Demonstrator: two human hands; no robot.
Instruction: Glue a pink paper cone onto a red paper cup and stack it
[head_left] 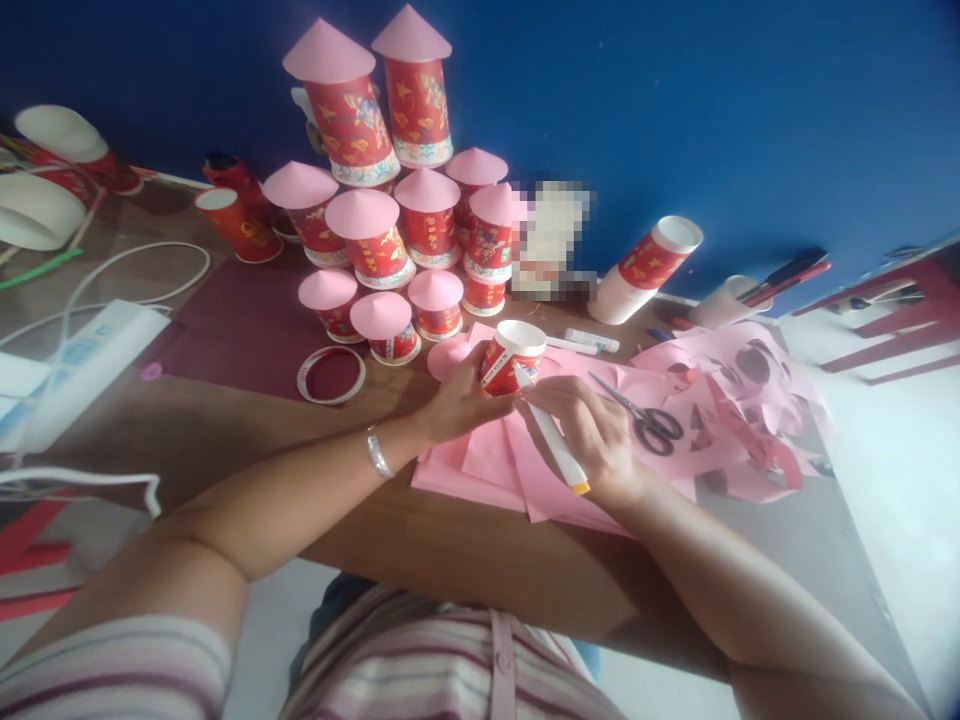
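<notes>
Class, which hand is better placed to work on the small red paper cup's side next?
Probably the right hand: it holds the white orange-ended pen, tip at the cup, while the left hand grips the cup.

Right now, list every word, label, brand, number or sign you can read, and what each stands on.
None can be quoted.
Held cup: strip of marks, too small to read.
Pink-roofed cups: gold marks, too blurred to read.
Red cup, left: gold mark, blurred.

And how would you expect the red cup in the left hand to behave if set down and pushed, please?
The red cup would probably slide easily, since its thin rim suggests something light. Its round wall could let it roll if tipped over.
</notes>
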